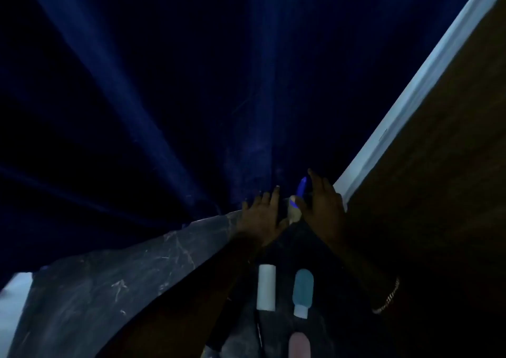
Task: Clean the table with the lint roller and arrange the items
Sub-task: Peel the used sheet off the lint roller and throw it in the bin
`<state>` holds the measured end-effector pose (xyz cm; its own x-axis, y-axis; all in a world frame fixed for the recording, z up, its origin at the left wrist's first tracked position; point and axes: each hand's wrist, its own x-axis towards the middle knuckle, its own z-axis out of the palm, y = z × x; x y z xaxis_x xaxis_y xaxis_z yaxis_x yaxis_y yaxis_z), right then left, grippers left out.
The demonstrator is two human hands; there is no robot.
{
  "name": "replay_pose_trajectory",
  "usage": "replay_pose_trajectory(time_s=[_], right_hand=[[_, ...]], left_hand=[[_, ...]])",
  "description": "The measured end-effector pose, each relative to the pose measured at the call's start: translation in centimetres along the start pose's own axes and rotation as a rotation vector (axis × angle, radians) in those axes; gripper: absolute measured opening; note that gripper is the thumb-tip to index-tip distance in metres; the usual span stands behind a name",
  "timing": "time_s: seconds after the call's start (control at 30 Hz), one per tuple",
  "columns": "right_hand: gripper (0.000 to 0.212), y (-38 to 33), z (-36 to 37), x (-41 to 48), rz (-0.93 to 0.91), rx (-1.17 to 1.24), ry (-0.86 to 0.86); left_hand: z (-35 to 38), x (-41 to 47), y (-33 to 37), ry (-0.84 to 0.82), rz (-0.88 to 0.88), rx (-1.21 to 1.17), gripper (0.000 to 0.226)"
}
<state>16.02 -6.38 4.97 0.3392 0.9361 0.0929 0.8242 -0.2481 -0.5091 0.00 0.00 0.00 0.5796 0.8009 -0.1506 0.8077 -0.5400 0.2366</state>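
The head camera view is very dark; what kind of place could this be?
Probably a room in a home, though the dim light leaves it uncertain. Dark blue pleated curtains hang behind a dark, scratched table top, and small toiletry-like bottles, one translucent blue and one white cylinder, lie on it.

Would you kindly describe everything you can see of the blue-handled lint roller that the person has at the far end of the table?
The blue-handled lint roller has a glossy blue plastic handle pointing up and away, and a pale, dull roll at its lower end. It sits tilted between both hands at the far edge of the dark scuffed table, before the dark blue curtain. The right hand wraps its handle side; the left hand meets the roll. Dim light hides finer detail, including whether the roll touches the table.
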Motion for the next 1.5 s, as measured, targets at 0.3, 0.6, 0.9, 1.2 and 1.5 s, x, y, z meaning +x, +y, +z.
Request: replay_pose_trajectory(time_s=[0.3,0.6,0.9,1.2,1.5], right_hand=[[0.035,1.6,1.9,3.4,0.052,0.071,-0.074],[0.026,1.0,-1.1,0.9,0.144,0.391,-0.025],[0.027,-2.2,-7.5,-5.5,0.149,0.759,-0.043],[0.017,-5.7,-12.2,-12.3,-0.015,0.606,-0.346],[0.017,-10.6,-11.3,-17.3,-0.169,0.089,-0.62]], left_hand=[[2.7,5.4,4.9,-0.147,-0.183,-0.694,0.049],[1.0,1.4,3.4,-0.012,-0.121,-0.751,0.034],[-3.9,-7.0,2.7,0.16,0.007,-0.686,0.043],[-6.4,-17.7,0.6,0.291,0.065,-0.576,0.049],[-6.9,-27.8,-1.3,0.253,0.044,-0.433,0.055]])
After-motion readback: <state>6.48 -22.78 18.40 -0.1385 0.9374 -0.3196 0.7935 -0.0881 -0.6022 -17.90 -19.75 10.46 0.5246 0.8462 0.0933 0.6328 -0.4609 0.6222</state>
